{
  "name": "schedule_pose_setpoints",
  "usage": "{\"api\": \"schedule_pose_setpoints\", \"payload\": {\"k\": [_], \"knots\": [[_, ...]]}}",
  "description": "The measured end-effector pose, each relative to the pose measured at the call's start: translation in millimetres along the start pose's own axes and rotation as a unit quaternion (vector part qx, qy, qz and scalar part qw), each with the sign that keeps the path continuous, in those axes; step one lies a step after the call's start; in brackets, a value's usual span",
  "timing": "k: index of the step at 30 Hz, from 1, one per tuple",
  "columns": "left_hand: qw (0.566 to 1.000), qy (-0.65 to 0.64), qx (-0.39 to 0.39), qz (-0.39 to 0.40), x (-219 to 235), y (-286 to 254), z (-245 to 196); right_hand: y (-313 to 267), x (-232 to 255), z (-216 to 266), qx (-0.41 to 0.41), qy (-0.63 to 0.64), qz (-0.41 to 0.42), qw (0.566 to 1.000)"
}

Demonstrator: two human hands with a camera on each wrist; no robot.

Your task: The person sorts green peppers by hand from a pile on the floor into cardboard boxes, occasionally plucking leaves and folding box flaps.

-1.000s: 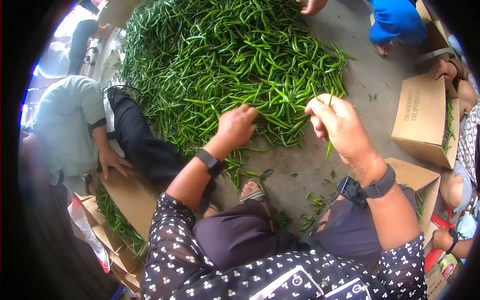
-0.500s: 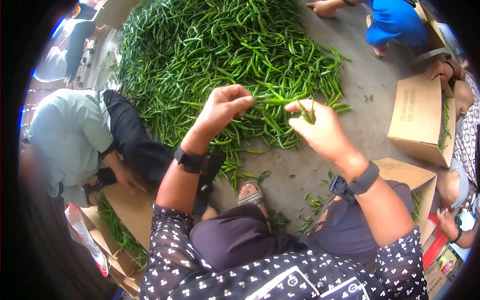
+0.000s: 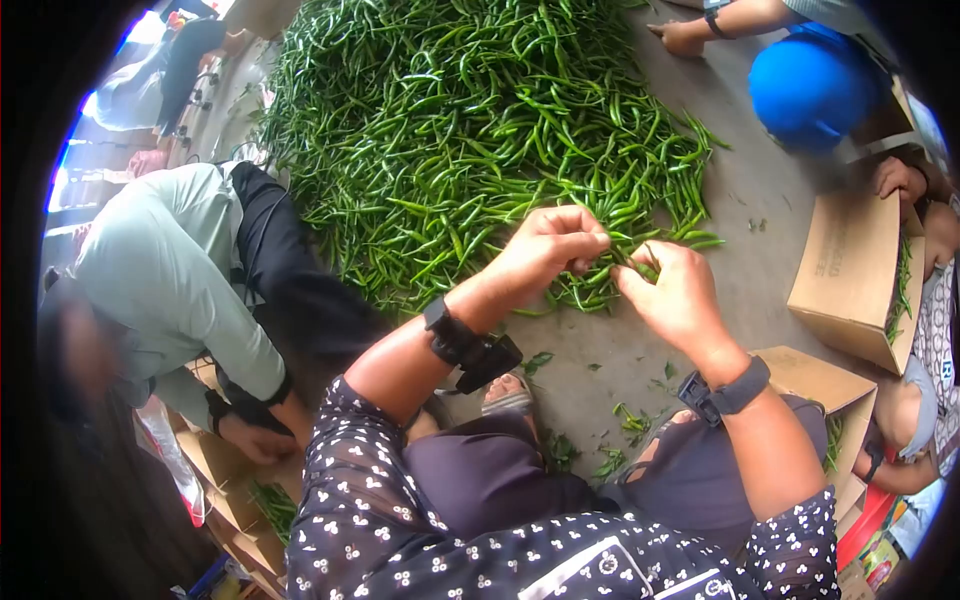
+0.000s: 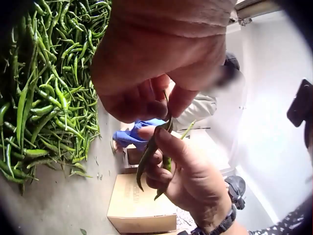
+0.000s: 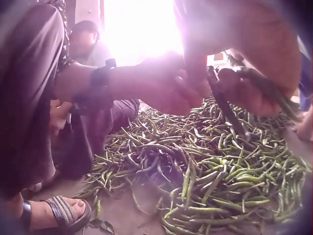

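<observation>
Green chili peppers lie in a large pile on the floor. Just over its near edge, my left hand and right hand are close together. In the left wrist view my right hand holds green peppers between thumb and fingers, some hanging below them. My left hand pinches the thin stem end of a pepper above the right fingertips. The right wrist view also shows peppers in my right hand, with my left hand beside it.
Cardboard boxes with peppers stand at the right, nearer on the right and at the lower left. A person in pale green bends at the left; one with blue headwear is at the upper right. Leaves lie near my feet.
My left hand has moved right from over the pile to meet my right hand, which has shifted slightly down and right since half a second ago. The person at the left reaches lower into a box.
</observation>
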State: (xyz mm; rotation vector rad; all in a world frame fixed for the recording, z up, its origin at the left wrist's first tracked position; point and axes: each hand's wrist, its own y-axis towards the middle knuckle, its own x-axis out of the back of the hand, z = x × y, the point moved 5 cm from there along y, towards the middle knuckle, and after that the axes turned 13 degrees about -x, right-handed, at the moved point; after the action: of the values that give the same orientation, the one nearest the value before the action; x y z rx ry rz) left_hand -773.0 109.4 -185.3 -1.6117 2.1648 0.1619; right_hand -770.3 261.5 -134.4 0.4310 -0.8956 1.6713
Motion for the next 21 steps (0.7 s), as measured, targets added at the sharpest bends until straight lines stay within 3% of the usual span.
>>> {"api": "schedule_pose_setpoints", "payload": {"k": [2,9,11,13,14,16,17,20,21], "knots": [[0.999,0.035,-0.012,-0.023,-3,-1,-4,-2,-3,4,-0.019,0.014,0.048,0.999],[0.994,0.065,-0.026,-0.084,-3,3,18,0,-7,4,-0.033,0.077,0.082,0.993],[0.993,0.057,-0.038,-0.092,-6,3,19,1,-13,-4,-0.078,0.112,0.110,0.985],[0.977,0.122,-0.119,-0.126,-6,1,9,1,-18,-9,-0.104,0.150,0.138,0.973],[0.977,0.121,-0.121,-0.126,-5,2,5,1,-20,-11,-0.130,0.190,0.165,0.959],[0.926,0.320,-0.185,-0.076,-7,1,-11,1,-20,-8,-0.143,0.246,0.186,0.940],[0.926,0.320,-0.185,-0.077,-6,0,-12,1,-20,-7,-0.155,0.302,0.207,0.918],[0.915,0.363,-0.162,-0.075,0,1,-10,0,-20,-4,-0.175,0.296,0.254,0.904],[0.942,0.274,-0.123,-0.152,14,3,-2,-5,-20,-1,-0.175,0.296,0.255,0.904]]}}
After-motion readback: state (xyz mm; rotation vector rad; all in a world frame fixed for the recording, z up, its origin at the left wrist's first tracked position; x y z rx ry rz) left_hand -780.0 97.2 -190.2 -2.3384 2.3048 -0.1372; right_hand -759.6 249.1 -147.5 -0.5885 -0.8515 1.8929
